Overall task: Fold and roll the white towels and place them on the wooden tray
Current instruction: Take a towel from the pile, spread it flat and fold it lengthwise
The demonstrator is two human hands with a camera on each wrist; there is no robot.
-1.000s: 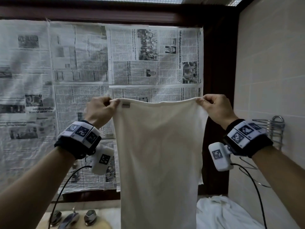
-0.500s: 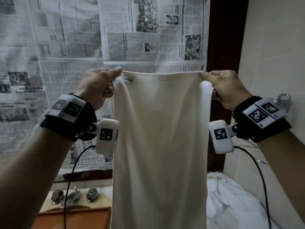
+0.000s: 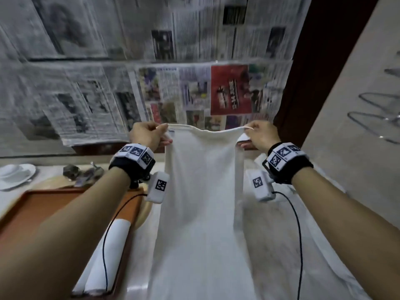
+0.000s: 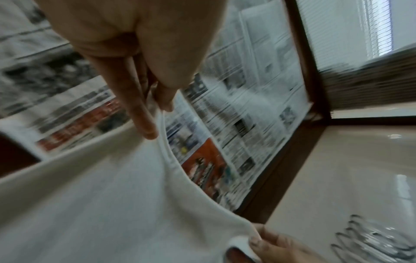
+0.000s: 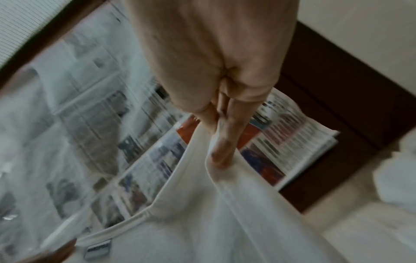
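The task looks partly done, judging by what lies on the desk (image 3: 270,245): a flat reddish-brown wooden tray with a raised rim (image 3: 43,204) sits at the left, and at its near right edge lie white rolled towels (image 3: 106,256), two rolls as far as the head view lets me tell, side by side and touching. The rest of the tray's floor that shows is bare wood, much of it hidden behind the left forearm. The towel in hand, a long plain white cloth towel (image 3: 201,213), is not yet folded or rolled; it hangs from its top edge in front of the person, over the pale desk just right of the tray, its lower end running out of the frame. The left hand (image 3: 147,135) pinches the top left corner between thumb and fingers, a small label just beside the grip, and the right hand (image 3: 263,135) pinches the top right corner the same way, so the top hem sags slightly between them. At the far right of the desk a crumpled heap of white cloth (image 3: 324,234) lies loose, probably more towels waiting. So what is left, by my reading, is to fold and roll this towel, add it to the tray, then work through the heap.
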